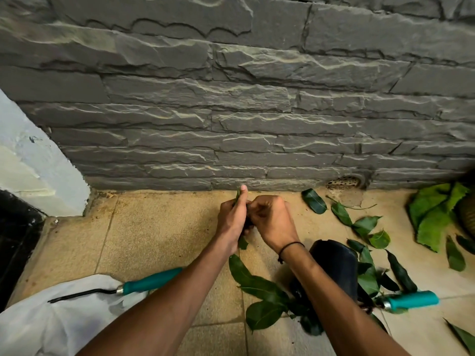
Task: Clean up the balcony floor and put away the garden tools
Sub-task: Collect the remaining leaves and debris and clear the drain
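My left hand [232,217] grips a small bunch of green leaves [242,243]; leaf tips stick out above and below the fist. My right hand [270,218] is curled against it, its fingers pinching at the same bunch. Both hands are low over the tan floor tiles [154,227] near the stone wall. A teal-handled garden tool [151,281] lies at the lower left with its black metal end on a white bag [64,319]. A second teal-handled tool [411,300] lies at the lower right among loose leaves [365,224].
Grey stone wall [231,111] runs across the back, with a round drain grate [344,182] at its foot. A dark shoe [336,263] sits under my right forearm. Large light-green leaves [434,214] and a pot's edge [469,214] are at the far right. A leafy cutting [259,289] lies between my arms.
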